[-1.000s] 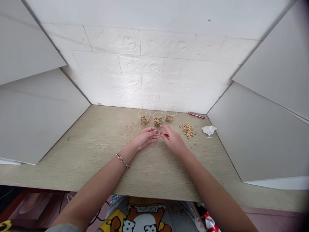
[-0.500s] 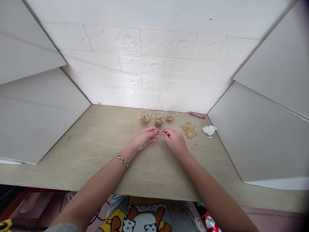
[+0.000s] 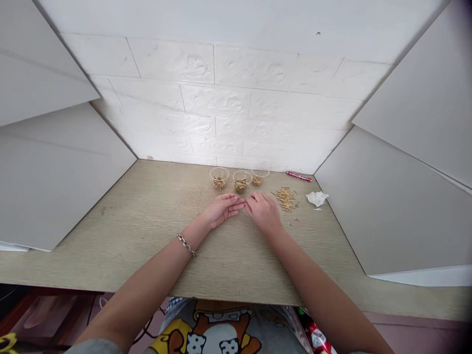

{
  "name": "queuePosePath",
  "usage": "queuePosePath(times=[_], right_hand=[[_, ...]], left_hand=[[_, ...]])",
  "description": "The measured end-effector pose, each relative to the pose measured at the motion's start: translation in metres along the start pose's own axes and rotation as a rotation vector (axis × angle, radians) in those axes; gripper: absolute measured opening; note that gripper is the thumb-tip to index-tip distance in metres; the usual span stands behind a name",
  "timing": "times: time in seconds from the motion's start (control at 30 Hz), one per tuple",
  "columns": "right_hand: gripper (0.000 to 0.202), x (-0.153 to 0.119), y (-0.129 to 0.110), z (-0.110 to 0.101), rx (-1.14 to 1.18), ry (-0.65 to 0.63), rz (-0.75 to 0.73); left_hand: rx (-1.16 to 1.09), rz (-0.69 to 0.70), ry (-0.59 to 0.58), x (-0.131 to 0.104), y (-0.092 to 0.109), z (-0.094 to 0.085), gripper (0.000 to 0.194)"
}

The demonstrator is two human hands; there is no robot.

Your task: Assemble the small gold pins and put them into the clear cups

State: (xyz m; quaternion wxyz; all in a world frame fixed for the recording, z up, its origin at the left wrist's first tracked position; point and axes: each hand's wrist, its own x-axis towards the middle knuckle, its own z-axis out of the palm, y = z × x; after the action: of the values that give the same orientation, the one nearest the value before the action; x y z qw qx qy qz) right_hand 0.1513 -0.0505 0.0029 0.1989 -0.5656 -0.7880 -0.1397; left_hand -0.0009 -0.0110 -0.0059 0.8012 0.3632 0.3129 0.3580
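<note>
My left hand (image 3: 223, 209) is palm up over the table, its thumb closed toward the forefinger and the other fingers loosely extended. Whatever lies in that pinch is too small to name. The fingertips of my right hand (image 3: 263, 210) meet the left fingertips, closed and bent downward, with their grip hidden behind the knuckles. Just beyond the hands stand three clear plastic cups: a left cup (image 3: 219, 179) of tiny gold pieces, a middle cup (image 3: 242, 182) of darker brassy pieces, and a right cup (image 3: 260, 174) holding fewer gold pieces.
Right of my hands lies a pile of thin gold rods (image 3: 285, 198), with a few small bits nearby. Farther right are a crumpled white tissue (image 3: 317, 198) and a red tube-shaped wrapper (image 3: 299, 176). Tiny pieces (image 3: 202, 197) are scattered at left. Grey panels flank the table.
My right hand has turned slightly, its fingers now bunched closer over the left fingertips. The left hand keeps nearly the same pose. The whole view has shifted a little.
</note>
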Motion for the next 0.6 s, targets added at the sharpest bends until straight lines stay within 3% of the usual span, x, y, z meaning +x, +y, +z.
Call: queuePosePath(times=[0.17,0.6], right_hand=[[0.016,0.000,-0.003,0.003,0.100,-0.013,0.026],[0.007,0.002,0.003,0.007,0.902,-0.117,0.442]], left_hand=[[-0.002,-0.001,0.021,0.001,-0.001,-0.001,0.013],[0.072,0.026,0.042,0.002,-0.001,0.002,0.015]])
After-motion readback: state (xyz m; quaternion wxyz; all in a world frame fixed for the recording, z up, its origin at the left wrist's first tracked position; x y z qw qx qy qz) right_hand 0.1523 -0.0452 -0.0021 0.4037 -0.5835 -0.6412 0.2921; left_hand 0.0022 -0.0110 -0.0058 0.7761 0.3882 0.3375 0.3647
